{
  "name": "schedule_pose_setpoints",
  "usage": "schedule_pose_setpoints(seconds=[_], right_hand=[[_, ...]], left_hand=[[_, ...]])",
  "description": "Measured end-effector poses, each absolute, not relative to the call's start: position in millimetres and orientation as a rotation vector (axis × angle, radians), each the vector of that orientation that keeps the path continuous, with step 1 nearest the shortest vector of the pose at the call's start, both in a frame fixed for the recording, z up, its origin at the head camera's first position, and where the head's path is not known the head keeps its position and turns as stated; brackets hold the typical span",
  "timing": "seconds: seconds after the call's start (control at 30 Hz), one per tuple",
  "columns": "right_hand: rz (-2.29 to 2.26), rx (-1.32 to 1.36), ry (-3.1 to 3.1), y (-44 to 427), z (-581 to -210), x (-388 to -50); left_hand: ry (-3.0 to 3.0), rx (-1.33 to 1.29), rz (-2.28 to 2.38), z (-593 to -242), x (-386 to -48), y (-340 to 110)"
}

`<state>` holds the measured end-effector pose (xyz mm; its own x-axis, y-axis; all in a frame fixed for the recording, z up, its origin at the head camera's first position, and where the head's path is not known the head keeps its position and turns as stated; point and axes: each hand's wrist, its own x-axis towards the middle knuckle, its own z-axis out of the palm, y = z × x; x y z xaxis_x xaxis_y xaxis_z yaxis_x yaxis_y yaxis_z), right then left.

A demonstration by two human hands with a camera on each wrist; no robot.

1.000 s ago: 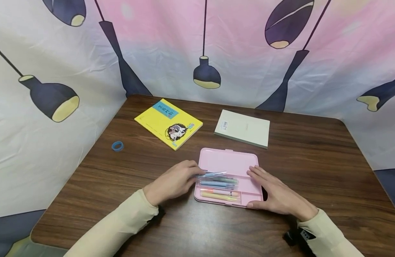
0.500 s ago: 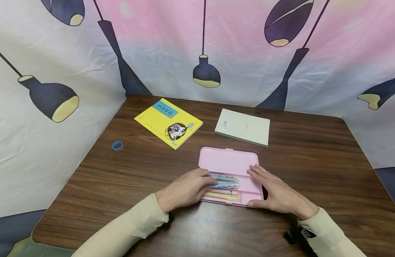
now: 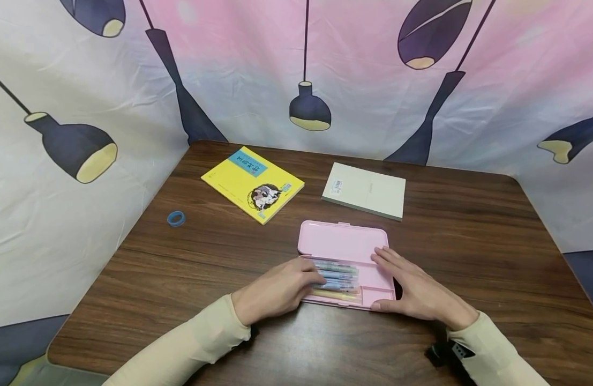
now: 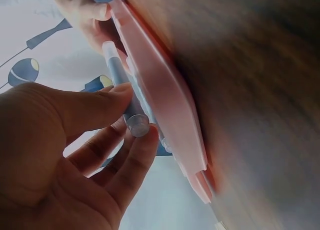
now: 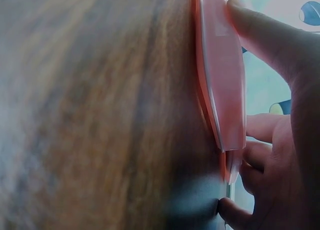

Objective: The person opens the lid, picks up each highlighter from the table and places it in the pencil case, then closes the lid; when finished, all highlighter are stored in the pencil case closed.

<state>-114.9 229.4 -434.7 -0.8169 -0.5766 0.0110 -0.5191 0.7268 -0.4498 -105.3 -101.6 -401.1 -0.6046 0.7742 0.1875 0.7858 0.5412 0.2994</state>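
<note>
An open pink pencil case [image 3: 344, 241] lies on the table, its lid folded back. My left hand [image 3: 277, 287] reaches over its left side, pinching a blue pen [image 4: 118, 73] with clear ends between thumb and fingers. In the left wrist view the pen is just over the case's edge. Several blue and green pens [image 3: 342, 268] lie in the long compartment, and a yellow pen [image 3: 337, 294] lies in the front one. My right hand [image 3: 417, 292] rests on the case's right side, fingers extended by the lid and thumb [image 5: 250, 20] on the front edge.
A yellow book [image 3: 250, 185] lies at the back left, and a pale notebook [image 3: 366, 190] sits behind the case. A blue tape ring [image 3: 176, 219] is on the table's left side. Patterned cloth [image 3: 253, 96] hangs behind the table.
My left hand has moved rightward and toward the case's front with the blue pen, which went from the back of the tray to above the front pens. My right hand has stayed in place.
</note>
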Motion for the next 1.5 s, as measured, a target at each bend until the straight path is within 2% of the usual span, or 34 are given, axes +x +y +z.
schedule_pose_setpoints(seconds=[1.5], right_hand=[[-0.691, -0.894, 2.801, 229.0, -434.3, -113.8]], left_hand=[[-2.751, -1.406, -0.561, -407.2, -105.2, -95.2]])
